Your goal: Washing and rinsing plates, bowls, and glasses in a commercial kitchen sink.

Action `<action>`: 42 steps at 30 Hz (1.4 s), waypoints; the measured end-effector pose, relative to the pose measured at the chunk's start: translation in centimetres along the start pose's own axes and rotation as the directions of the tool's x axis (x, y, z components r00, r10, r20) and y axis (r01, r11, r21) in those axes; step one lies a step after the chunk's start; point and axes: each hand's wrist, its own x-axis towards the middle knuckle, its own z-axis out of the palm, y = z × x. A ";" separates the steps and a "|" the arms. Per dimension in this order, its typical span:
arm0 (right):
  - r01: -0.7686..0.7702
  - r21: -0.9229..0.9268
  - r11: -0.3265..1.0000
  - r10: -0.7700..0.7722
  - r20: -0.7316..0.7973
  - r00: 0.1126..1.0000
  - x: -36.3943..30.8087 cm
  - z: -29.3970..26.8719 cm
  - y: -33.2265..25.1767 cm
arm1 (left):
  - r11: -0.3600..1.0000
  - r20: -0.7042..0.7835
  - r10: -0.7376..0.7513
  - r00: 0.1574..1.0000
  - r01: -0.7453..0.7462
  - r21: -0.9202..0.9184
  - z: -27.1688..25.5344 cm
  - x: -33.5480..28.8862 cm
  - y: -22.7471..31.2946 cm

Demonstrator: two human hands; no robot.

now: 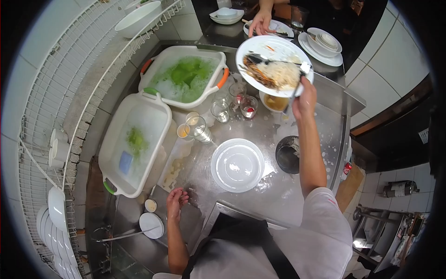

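My right hand [304, 100] grips the near right rim of a white plate [248, 43], raised over the far part of the steel counter. Leftover rice [285, 74], brown food scraps and cutlery lie on the plate. A co-worker's hand [261, 22] reaches to its far rim; whether it touches is unclear. Loosely curled, with nothing visible in it, my left hand [176, 203] hovers by the counter's near left. A white dish [238, 145] sits on the counter between my arms. Right of it is a dark round bowl [285, 160], partly behind my forearm.
Two white tubs, one with orange handles [204, 100] and one with green [160, 135], hold suds. Several drinking glasses [220, 111] and a bowl of yellowish food [275, 103] stand mid-counter. A wire dish rack [60, 60] lines the left wall. Stacked bowls [324, 43] sit far right.
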 end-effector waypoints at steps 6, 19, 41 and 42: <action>0.068 -0.166 0.984 -0.100 -0.197 0.975 -5.2 -13.0 -3.2 | 0.997 -0.012 -0.072 0.997 0.072 0.000 -1.9 0.1 -2.7; -0.238 -0.232 0.943 0.056 -0.596 0.801 -6.3 -34.9 3.7 | 0.998 0.008 0.012 1.000 -0.011 -0.061 -8.4 -1.1 -6.0; -0.240 -0.959 -0.148 0.299 -0.275 0.914 -21.3 -13.2 16.5 | 0.523 -0.575 0.105 0.812 -0.537 -0.662 -56.1 0.4 -12.9; -0.258 -0.958 0.124 0.306 -0.211 0.928 -21.8 -13.0 16.4 | 0.399 -0.513 0.155 0.844 -0.529 -0.749 -55.9 0.3 -12.5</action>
